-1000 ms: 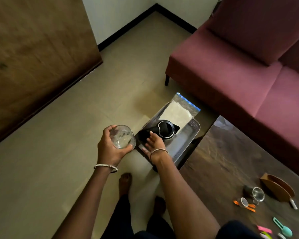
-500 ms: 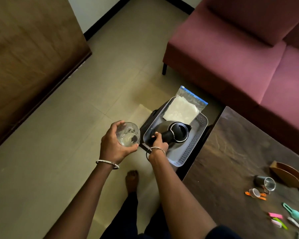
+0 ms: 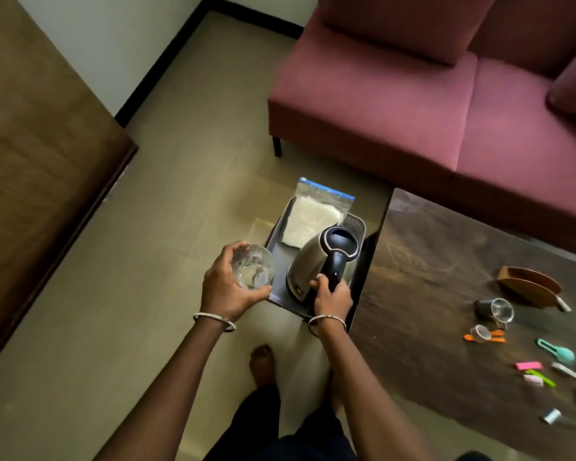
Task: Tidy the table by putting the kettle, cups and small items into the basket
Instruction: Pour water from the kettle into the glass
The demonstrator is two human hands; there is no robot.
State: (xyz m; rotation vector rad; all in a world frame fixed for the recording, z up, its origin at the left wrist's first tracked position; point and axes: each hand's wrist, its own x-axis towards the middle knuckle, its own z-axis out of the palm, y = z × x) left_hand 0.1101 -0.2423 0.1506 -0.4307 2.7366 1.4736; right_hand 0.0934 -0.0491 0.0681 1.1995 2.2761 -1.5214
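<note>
A steel kettle [image 3: 308, 257] with a black lid and handle stands in the grey perforated basket [image 3: 356, 224] on the floor. My right hand [image 3: 331, 296] grips the kettle's black handle. A clear glass cup [image 3: 253, 267] is held by my left hand [image 3: 226, 287] just left of the basket's near corner. A zip bag of white powder [image 3: 313, 217] lies in the basket's far end. On the dark table [image 3: 429, 277], a steel cup [image 3: 497, 309], a small measuring cup [image 3: 481, 333], a teal scoop [image 3: 557, 351] and several clips are spread at the right.
A wooden holder [image 3: 526, 284] sits on the table behind the steel cup. A maroon sofa [image 3: 413, 94] stands beyond the table and basket. A brown wooden panel [image 3: 40, 144] fills the left. My bare foot [image 3: 263, 364] is on the tiled floor below the basket.
My right hand went from resting on the kettle to gripping its handle, and the kettle now stands more upright nearer the basket's front. The camera view shifted; the glass stays in my left hand.
</note>
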